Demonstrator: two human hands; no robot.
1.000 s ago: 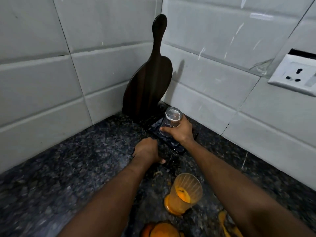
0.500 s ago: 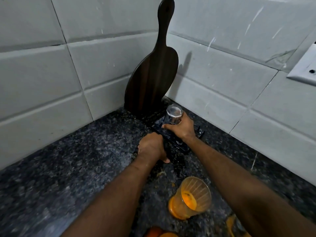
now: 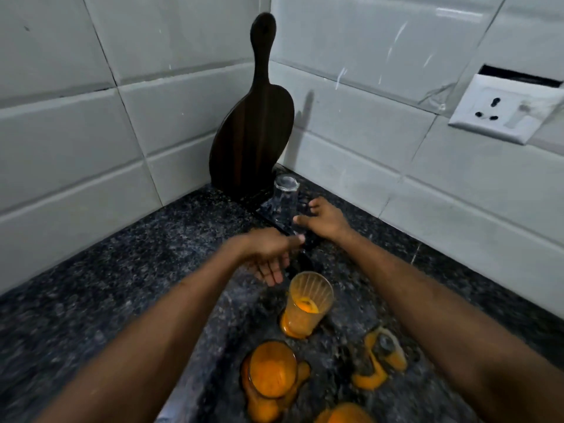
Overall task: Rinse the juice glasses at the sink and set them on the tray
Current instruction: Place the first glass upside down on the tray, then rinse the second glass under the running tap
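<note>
A clear rinsed glass [image 3: 285, 199] stands upside down on a dark tray [image 3: 268, 210] in the counter's back corner. My right hand [image 3: 323, 219] is just right of the glass, fingers spread and off it. My left hand [image 3: 270, 254] hovers open, palm turned up, in front of the tray. A glass smeared with orange juice [image 3: 306, 303] stands upright just below my left hand. Another juice-filled glass [image 3: 271, 374] stands nearer me. A third orange glass [image 3: 345, 415] shows at the bottom edge.
A dark wooden paddle-shaped board [image 3: 253, 126] leans in the tiled corner behind the tray. The counter is black speckled granite [image 3: 122, 270] with orange spills [image 3: 378, 361] at lower right. A white wall socket [image 3: 500, 109] sits on the right wall.
My right hand let go of the clear glass, which now stands alone on the tray. My left hand opened and turned palm up, drawing back toward the juice glass.
</note>
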